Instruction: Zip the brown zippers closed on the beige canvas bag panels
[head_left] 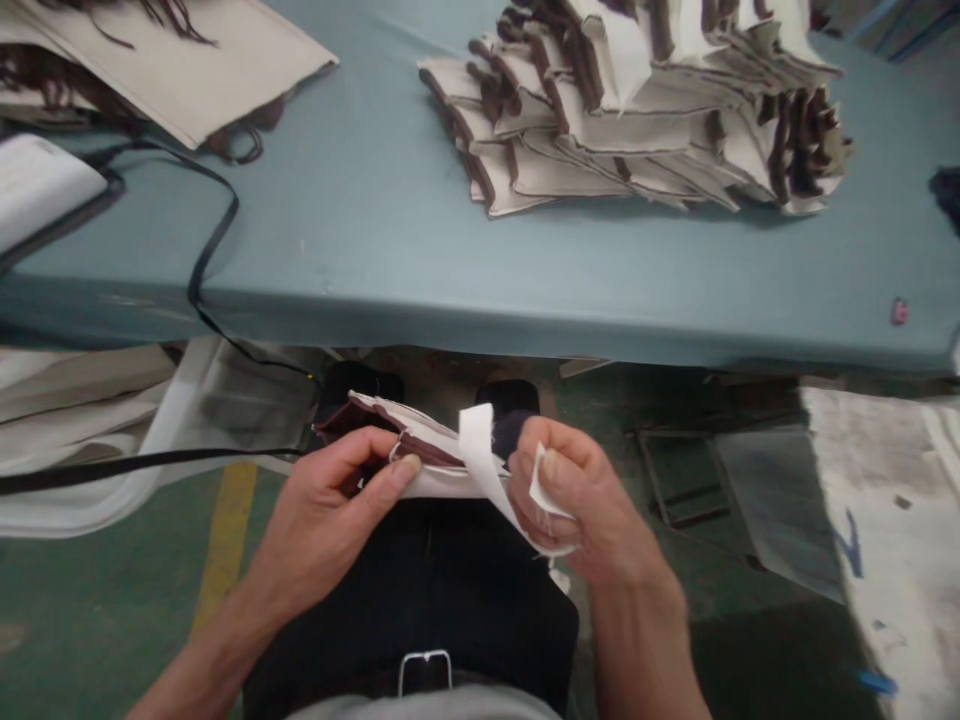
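Above my lap I hold a cream fabric piece with dark brown edging. Its left end is pinched between the thumb and fingers of my left hand. My right hand is closed around a white fabric strip, which loops up beside the right end of the piece. Part of the strip sticks out between my right thumb and fingers. Whether the strip is joined to the piece I cannot tell, as my right hand hides that end.
A blue-green covered table spans the front, bearing a heap of similar cream pieces. Larger cream panels, a white device and a black cord are at left. A white plastic bin stands below; stained cloth hangs right.
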